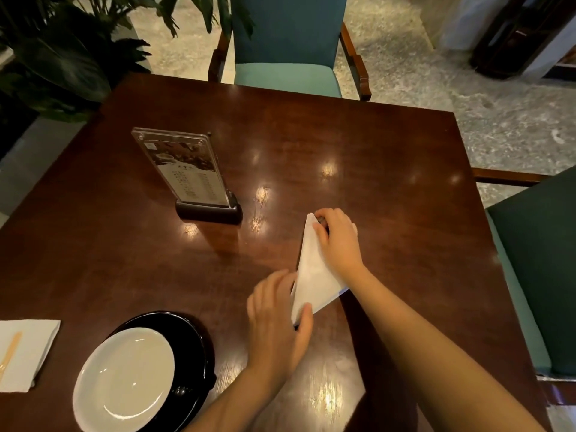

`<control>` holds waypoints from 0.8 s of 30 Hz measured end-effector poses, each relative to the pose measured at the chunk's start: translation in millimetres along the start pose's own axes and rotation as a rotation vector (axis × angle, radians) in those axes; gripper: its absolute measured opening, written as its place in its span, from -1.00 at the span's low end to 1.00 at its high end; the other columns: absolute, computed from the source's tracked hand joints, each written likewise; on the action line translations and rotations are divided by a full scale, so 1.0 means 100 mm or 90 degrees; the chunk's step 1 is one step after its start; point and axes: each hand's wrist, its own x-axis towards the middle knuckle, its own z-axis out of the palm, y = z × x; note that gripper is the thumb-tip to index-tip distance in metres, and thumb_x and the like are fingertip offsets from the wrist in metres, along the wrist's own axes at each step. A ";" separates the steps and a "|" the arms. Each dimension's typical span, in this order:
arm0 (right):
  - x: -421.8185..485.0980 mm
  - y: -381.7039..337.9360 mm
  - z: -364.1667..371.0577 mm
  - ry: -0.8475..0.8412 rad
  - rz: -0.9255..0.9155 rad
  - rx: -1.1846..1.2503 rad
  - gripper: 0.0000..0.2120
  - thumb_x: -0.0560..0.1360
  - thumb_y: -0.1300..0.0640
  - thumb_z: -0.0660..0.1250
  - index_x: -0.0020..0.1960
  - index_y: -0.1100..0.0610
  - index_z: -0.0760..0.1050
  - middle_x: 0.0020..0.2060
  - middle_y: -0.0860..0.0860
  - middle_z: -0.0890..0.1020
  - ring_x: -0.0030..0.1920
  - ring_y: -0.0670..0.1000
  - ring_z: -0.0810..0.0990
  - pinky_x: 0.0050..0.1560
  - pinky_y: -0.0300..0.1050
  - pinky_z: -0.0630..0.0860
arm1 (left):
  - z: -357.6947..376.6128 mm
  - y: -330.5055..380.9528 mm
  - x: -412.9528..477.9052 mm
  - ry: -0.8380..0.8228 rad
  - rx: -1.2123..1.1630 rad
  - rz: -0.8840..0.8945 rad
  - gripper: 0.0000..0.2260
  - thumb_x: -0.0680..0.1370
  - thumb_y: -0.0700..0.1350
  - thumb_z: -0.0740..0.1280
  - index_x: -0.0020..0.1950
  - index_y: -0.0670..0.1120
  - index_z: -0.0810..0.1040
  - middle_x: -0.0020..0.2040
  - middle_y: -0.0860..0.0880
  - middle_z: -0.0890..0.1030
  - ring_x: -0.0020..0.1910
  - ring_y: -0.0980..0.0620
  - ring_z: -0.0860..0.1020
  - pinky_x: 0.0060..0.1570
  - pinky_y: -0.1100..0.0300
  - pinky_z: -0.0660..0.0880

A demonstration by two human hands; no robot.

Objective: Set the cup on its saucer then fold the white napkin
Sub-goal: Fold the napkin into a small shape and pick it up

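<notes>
The white napkin point(311, 272) lies on the dark wooden table point(389, 169), folded into a long triangle that points away from me. My right hand point(338, 241) pinches its far tip between thumb and fingers. My left hand point(277, 322) holds its near corner, thumb on top of the paper. A white saucer point(124, 378) rests on a black plate point(199, 335) at the near left. I see no cup in this view.
An acrylic menu stand point(184, 173) on a dark base stands left of centre. A second napkin point(26, 353) with a wooden stick lies at the left edge. Teal chairs stand at the far side point(286, 45) and at the right point(539, 269). Plants fill the far left.
</notes>
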 end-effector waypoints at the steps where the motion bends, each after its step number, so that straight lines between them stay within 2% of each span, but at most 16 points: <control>1: -0.01 0.01 0.00 0.010 -0.008 0.013 -0.85 0.56 0.16 0.17 0.05 0.09 0.49 -0.07 -0.04 0.49 0.01 -0.05 0.42 0.11 -0.10 0.23 | 0.04 0.04 0.06 -0.032 0.029 0.048 -0.55 0.48 0.03 0.19 0.37 -0.01 0.30 0.36 -0.03 0.39 0.34 0.05 0.29 0.27 0.06 0.27; 3: -0.02 0.01 -0.02 0.036 -0.013 0.074 -0.85 0.53 0.22 0.21 0.06 0.10 0.49 -0.06 -0.05 0.45 -0.07 -0.09 0.43 0.08 -0.11 0.33 | 0.17 0.08 0.13 -0.101 0.124 0.110 -0.49 0.55 0.06 0.12 0.46 -0.08 0.23 0.50 -0.07 0.22 0.47 -0.02 0.16 0.38 -0.03 0.17; 5: -0.03 0.01 -0.07 0.055 0.004 0.138 -0.79 0.51 0.30 0.23 0.11 0.13 0.48 0.01 -0.03 0.42 -0.09 -0.06 0.47 0.04 -0.10 0.45 | 0.27 0.07 0.12 -0.165 0.209 0.096 -0.48 0.55 0.08 0.05 0.46 -0.13 0.26 0.50 -0.11 0.21 0.48 -0.08 0.17 0.35 -0.13 0.27; 6: -0.03 0.01 -0.10 0.071 0.006 0.138 -0.74 0.50 0.33 0.21 0.15 0.14 0.47 0.06 0.01 0.42 -0.03 -0.02 0.50 0.08 -0.06 0.48 | 0.30 0.05 0.10 -0.181 0.229 0.085 -0.48 0.55 0.08 0.04 0.45 -0.15 0.27 0.49 -0.13 0.24 0.47 -0.10 0.19 0.33 -0.15 0.32; 7: -0.03 0.01 -0.13 0.088 -0.005 0.109 -0.70 0.49 0.35 0.19 0.19 0.16 0.46 0.13 0.05 0.44 0.08 0.02 0.50 0.18 -0.01 0.46 | 0.32 0.05 0.09 -0.187 0.238 0.080 -0.48 0.55 0.07 0.03 0.44 -0.17 0.27 0.48 -0.15 0.25 0.47 -0.12 0.20 0.31 -0.17 0.33; 9: -0.11 0.03 -0.18 0.064 -0.101 -0.001 -0.62 0.52 0.29 0.15 0.33 0.16 0.38 0.33 0.08 0.41 0.35 0.04 0.36 0.40 0.02 0.26 | 0.31 0.08 0.09 -0.189 0.249 0.083 -0.47 0.55 0.06 0.03 0.45 -0.19 0.26 0.48 -0.17 0.26 0.46 -0.13 0.22 0.31 -0.19 0.33; 11: -0.27 0.03 -0.20 -0.080 -0.250 -0.097 -0.55 0.59 0.12 0.06 0.46 0.15 0.20 0.48 0.03 0.21 0.50 0.00 0.10 0.49 -0.04 -0.01 | 0.31 0.08 0.10 -0.183 0.266 0.090 -0.47 0.56 0.07 0.02 0.45 -0.20 0.25 0.47 -0.17 0.27 0.46 -0.14 0.21 0.31 -0.19 0.32; 13: -0.39 0.05 -0.20 -0.220 -0.287 -0.184 -0.48 0.61 -0.07 -0.09 0.52 0.08 0.02 0.50 -0.09 -0.03 0.51 -0.08 -0.12 0.51 -0.06 -0.18 | 0.31 0.08 0.10 -0.199 0.278 0.087 -0.46 0.57 0.08 -0.01 0.46 -0.19 0.23 0.48 -0.16 0.26 0.47 -0.13 0.19 0.32 -0.18 0.31; 16: -0.38 0.11 -0.16 -0.245 -0.215 -0.224 -0.42 0.56 -0.18 -0.24 0.52 0.01 -0.11 0.47 -0.16 -0.18 0.50 -0.10 -0.24 0.50 -0.02 -0.22 | 0.31 0.06 0.08 -0.205 0.278 0.080 -0.42 0.56 0.12 0.01 0.47 -0.21 0.20 0.47 -0.18 0.27 0.47 -0.14 0.18 0.38 -0.17 0.22; 20: -0.36 0.11 -0.11 -0.211 -0.206 -0.308 -0.46 0.58 -0.11 -0.19 0.53 0.01 -0.13 0.48 -0.14 -0.20 0.52 -0.03 -0.20 0.51 0.05 -0.19 | 0.26 0.01 -0.04 -0.210 0.273 0.096 -0.38 0.54 0.16 0.06 0.46 -0.23 0.19 0.48 -0.20 0.22 0.47 -0.14 0.18 0.37 -0.09 0.10; 24: -0.38 0.10 -0.08 -0.186 -0.182 -0.317 -0.47 0.59 -0.11 -0.17 0.52 -0.01 -0.14 0.48 -0.16 -0.20 0.53 0.01 -0.16 0.51 0.10 -0.18 | 0.20 -0.03 -0.19 -0.200 0.241 0.094 -0.38 0.55 0.16 0.06 0.48 -0.20 0.14 0.51 -0.16 0.16 0.49 -0.07 0.10 0.40 -0.02 0.05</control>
